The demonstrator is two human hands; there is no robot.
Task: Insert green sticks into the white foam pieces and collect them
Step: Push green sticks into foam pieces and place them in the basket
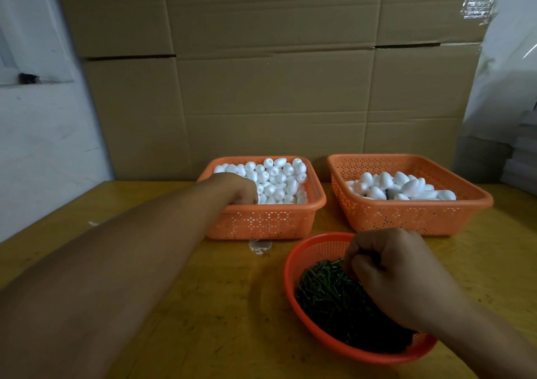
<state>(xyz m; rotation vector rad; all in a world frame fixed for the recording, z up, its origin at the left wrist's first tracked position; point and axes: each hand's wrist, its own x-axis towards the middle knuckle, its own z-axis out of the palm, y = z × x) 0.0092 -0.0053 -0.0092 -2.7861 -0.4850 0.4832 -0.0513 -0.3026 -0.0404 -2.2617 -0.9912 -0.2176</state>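
I'm digging my left hand (236, 189), curled, into loose foam pieces (276, 175); my right hand (386, 268) is pinching green sticks (328, 288); few finished pieces (401, 188) are lying beyond it.

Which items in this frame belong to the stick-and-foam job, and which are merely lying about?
Part of the job:
left basket of foam pieces
right basket of foam pieces
round basket of green sticks
left hand, right hand

Lying about:
cardboard boxes
white smear on the table
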